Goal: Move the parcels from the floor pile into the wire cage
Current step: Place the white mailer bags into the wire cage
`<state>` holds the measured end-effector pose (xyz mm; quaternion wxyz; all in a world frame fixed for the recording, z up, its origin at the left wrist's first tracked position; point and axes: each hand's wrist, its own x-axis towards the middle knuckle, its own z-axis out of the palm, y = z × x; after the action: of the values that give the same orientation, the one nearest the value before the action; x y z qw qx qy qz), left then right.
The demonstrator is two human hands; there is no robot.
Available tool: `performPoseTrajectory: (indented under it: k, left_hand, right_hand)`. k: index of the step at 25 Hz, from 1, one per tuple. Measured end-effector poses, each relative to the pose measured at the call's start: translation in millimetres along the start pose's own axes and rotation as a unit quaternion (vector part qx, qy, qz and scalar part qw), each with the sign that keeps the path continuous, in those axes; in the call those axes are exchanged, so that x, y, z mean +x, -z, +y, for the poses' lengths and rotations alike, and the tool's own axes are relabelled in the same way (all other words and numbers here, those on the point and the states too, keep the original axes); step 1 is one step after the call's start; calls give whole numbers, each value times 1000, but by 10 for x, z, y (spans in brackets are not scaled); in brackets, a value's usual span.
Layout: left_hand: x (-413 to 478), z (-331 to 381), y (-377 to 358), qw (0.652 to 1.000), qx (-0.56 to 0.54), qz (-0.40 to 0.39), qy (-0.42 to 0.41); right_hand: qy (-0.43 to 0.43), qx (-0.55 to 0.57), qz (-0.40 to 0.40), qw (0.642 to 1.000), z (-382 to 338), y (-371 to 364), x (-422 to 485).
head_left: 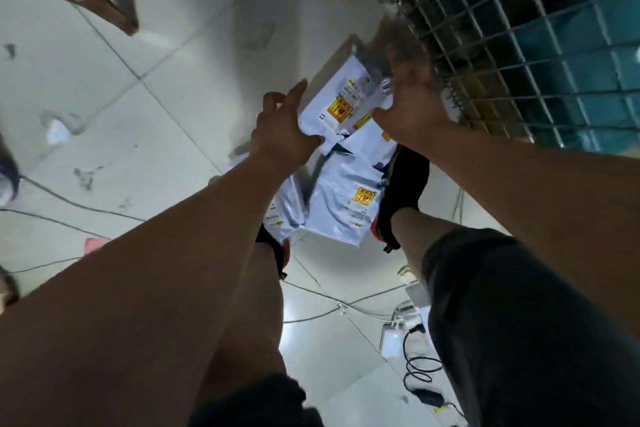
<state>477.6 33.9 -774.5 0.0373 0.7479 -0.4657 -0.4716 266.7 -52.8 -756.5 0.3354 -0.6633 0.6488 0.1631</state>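
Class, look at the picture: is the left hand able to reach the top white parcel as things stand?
Probably yes. The left hand lies against the edge of the top white parcel, with nothing between them; the right hand is at its opposite side.

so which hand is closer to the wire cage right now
Right. The right hand sits just beside the wire cage mesh, over the top parcel; the left hand is at that parcel's opposite edge, farther from the cage.

The single head-worn wide-angle view looks steeply down along both arms [173,253], near the fingers [297,91], floor [138,149] beneath, wire cage [519,28] to their right.
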Motion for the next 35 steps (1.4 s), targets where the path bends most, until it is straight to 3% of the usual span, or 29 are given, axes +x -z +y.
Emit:
performPoseTrajectory:
  k: [4, 10, 14, 16, 18, 21, 24, 27, 29, 31, 35]
  left_hand:
    - [709, -138, -699, 998, 48, -45, 23]
    - [1370, -392, -1478, 985, 33, -77, 153]
    - [1254, -351, -1738, 998, 28, 54, -14]
    - [1138, -212, -1875, 999, -26, -10, -39]
    - [1108, -118, -2027, 993, -7, -113, -12]
    - [1191, -107, -2109, 994, -7, -107, -1]
    - [1176, -118, -1970, 993, -97, -64, 29]
    - [1048, -168, -1677, 979, -184, -41, 79]
    - [920, -174, -1397, 960, -257, -26, 111]
    - [755, -150, -1120, 933, -335, -32, 126]
    - [203, 47, -361, 904, -399, -70, 137]
  right_hand:
    - [17, 14, -1, 1000, 422, -569, 577]
    - [-16, -44, -20, 999, 733, -1058, 1291]
    - [-67, -15, 5, 998, 930, -1288, 1426]
    - [-60, -16, 33, 998, 1014, -1350, 1397]
    - [-54, 0, 59, 997, 1062, -1377, 1363]
    - [-47, 94, 90, 990, 1101, -1371, 1369]
    - [-15, 135, 105, 985, 1139, -1251, 1258]
    - [28, 75, 134, 988, 1151, -1069, 1017]
    - [6, 48, 125, 991, 1070, -928, 832]
    - [-13, 110, 94, 989, 924, -788, 650]
    - [37, 257, 67, 963, 451, -412, 279]
